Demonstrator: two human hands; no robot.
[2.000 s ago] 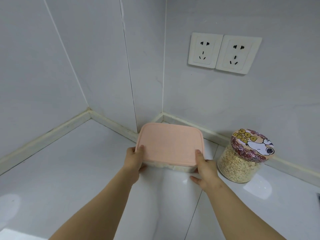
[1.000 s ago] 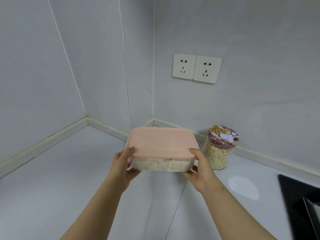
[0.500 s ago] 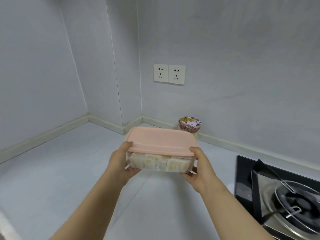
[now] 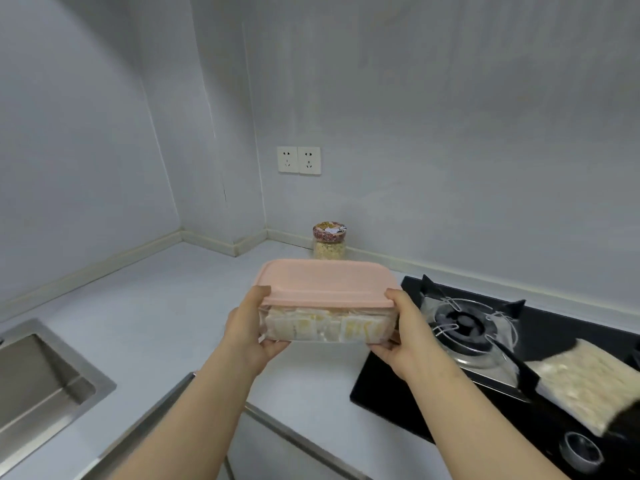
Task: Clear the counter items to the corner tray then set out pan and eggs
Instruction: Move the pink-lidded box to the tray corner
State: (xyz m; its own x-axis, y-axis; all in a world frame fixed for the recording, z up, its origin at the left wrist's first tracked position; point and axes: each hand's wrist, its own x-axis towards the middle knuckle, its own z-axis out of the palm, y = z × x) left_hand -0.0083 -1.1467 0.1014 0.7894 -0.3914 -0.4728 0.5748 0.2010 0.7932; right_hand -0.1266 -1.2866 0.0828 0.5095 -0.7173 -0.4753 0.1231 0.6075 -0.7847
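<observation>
I hold a clear plastic box with a pink lid (image 4: 325, 285) in the air above the white counter (image 4: 166, 317), lifted level in front of me. Pale wrapped pieces fill it. My left hand (image 4: 249, 327) grips its left end with the thumb on the lid. At the box's right end, my right hand (image 4: 405, 334) clasps it the same way. A glass jar of grains with a patterned lid (image 4: 329, 241) stands by the back wall beyond the box. No tray, pan or eggs are in view.
A black gas hob (image 4: 485, 344) with a metal burner lies to the right, and a packet of pale noodles (image 4: 585, 382) rests on its near right part. A steel sink (image 4: 38, 379) is at the left. Two wall sockets (image 4: 298, 160) sit above the corner.
The box has been lifted off the counter near the corner and drawn back toward me. My view has pulled away, so the jar looks farther and the hob and sink have come into sight.
</observation>
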